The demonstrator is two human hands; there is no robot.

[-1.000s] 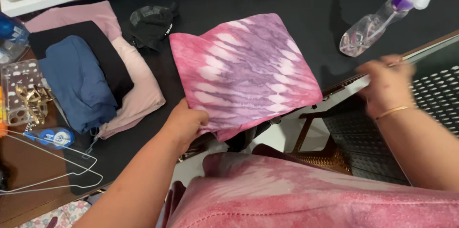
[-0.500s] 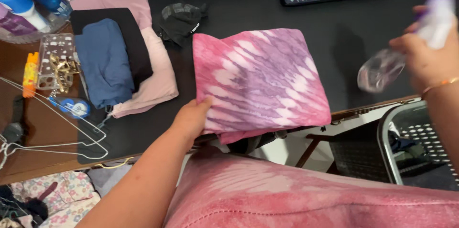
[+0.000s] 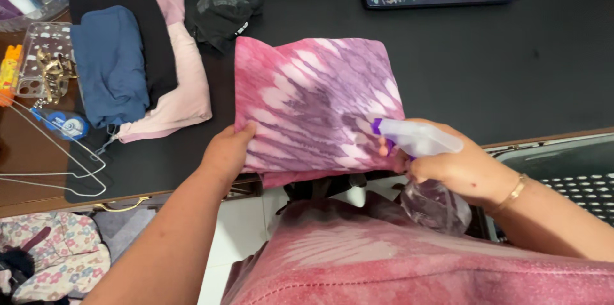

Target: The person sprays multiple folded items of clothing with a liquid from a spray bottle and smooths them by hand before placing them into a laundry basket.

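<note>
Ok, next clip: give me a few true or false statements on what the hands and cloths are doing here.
1. The right hand holds a spray bottle. True.
2. The left hand rests on the blue cloth. False: it presses the near left edge of the folded tie-dye cloth; the blue cloth lies apart, on a stack to the left.
3. The bottle's nozzle points at the tie-dye cloth. True.
4. The tie-dye cloth is spread out flat in a single layer. False: it is folded into a rough square.
5. Wire hangers lie at the table's left edge. True.
</note>
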